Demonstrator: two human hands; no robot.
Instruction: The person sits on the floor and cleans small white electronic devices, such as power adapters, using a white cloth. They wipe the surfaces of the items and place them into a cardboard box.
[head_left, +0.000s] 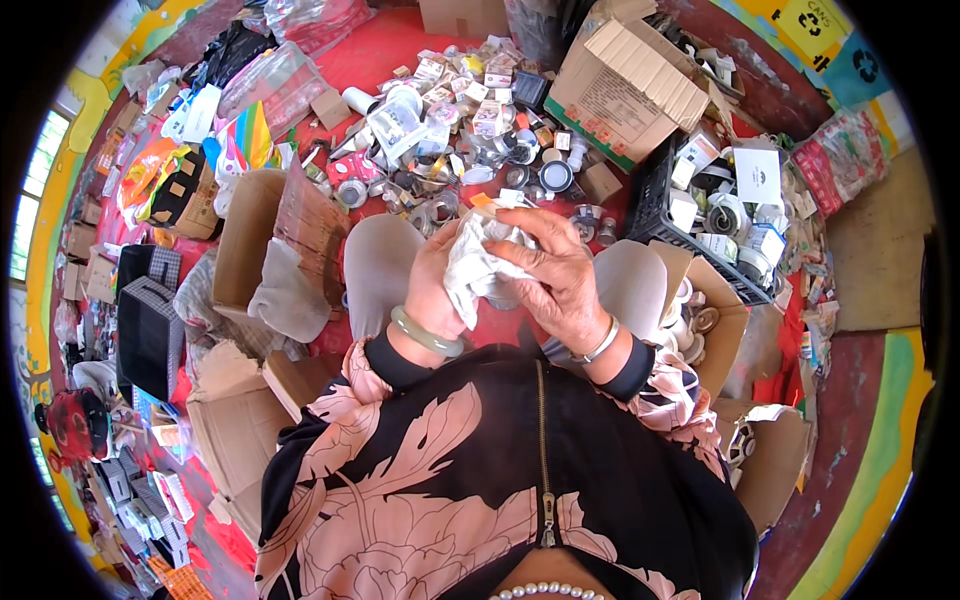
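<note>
A crumpled white cloth (476, 262) is held in front of my body, between my knees. My left hand (432, 282) wraps around its left side, most of its fingers hidden behind the cloth. My right hand (556, 268) presses curled fingers onto the cloth from the right. Under the cloth shows part of a greyish round thing, too covered to name. A small orange patch peeks out above the cloth. Just beyond my hands spreads a heap of small boxes, lids and clear plastic pieces (480, 130).
At my right stand a black crate (690, 235) of white fittings and boxes, and a cardboard box (722, 330) with round white parts. Opened cardboard boxes (245, 235) sit at my left. A large carton (625, 85) leans behind the heap. Red sheeting (385, 50) covers the floor.
</note>
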